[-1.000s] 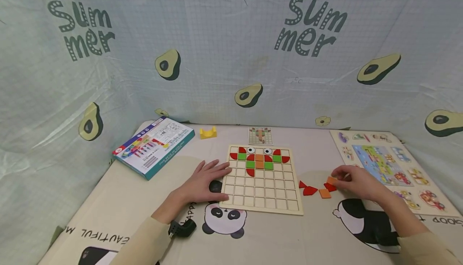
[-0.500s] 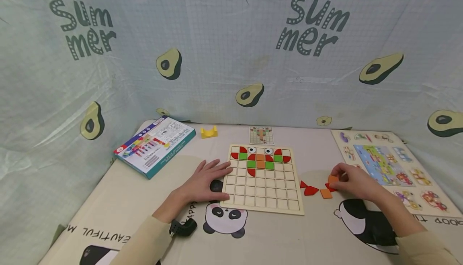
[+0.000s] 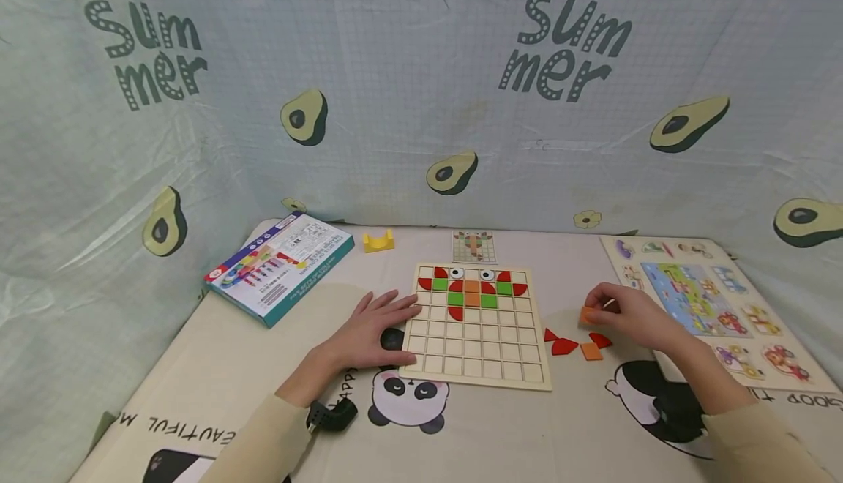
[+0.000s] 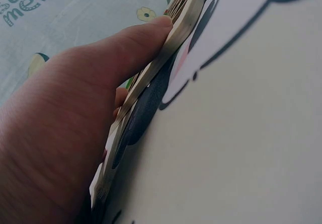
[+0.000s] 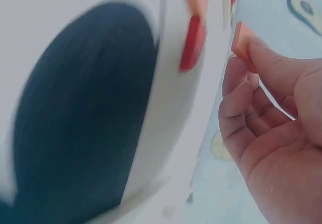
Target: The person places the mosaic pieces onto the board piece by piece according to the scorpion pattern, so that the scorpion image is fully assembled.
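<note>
A wooden grid board (image 3: 474, 351) lies on the table, its upper rows bearing red, green and orange tiles and two eye tiles. My left hand (image 3: 369, 333) rests along its left edge, fingers spread and fairly straight; the left wrist view has the thumb (image 4: 136, 45) on the board's rim. Right of the board, my right hand (image 3: 632, 315) pinches an orange square tile (image 5: 242, 40) between thumb and fingers, raised over the table. Below it lie another orange tile (image 3: 591, 351) and several red pieces, among them a curved red one (image 3: 564, 347).
Behind the board lies a small pattern card (image 3: 473, 247), with a yellow stand (image 3: 378, 241) to its left. A boxed game (image 3: 283, 267) sits at the back left. On the right, a picture puzzle board (image 3: 777, 322) lies near my right forearm.
My right hand has lifted the orange tile from beside the red pieces and moved it slightly left and away from me. A red piece beneath is now uncovered. The left hand stays put.
</note>
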Available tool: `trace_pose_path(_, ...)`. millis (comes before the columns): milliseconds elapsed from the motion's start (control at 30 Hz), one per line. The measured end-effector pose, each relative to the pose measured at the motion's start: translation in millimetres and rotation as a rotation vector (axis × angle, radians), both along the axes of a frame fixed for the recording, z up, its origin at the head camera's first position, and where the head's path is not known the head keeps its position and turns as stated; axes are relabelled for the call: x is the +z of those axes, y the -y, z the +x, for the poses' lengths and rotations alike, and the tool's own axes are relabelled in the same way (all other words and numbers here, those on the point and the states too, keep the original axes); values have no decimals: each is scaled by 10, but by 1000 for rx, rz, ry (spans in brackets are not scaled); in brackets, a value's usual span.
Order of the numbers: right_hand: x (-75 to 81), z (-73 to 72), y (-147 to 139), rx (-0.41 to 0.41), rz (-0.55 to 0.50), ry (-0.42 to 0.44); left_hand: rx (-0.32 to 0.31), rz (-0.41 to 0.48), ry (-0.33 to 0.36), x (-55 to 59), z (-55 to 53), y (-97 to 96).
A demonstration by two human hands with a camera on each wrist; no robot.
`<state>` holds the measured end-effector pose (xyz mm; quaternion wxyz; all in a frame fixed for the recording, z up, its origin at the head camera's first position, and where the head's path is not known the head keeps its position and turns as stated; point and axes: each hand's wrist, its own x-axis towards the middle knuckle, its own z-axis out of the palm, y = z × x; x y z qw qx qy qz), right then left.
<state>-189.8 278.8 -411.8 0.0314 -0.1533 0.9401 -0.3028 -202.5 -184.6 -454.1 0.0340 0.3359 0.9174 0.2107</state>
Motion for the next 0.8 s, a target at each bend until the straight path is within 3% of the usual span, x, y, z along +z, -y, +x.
trace_pose_path(267, 50, -75, 355, 43, -83, 47, -3, 4, 1, 20, 14, 8)
trace_pose_path(800, 68, -257, 1173, 144, -121, 70, -1, 9, 2, 33, 17, 6)
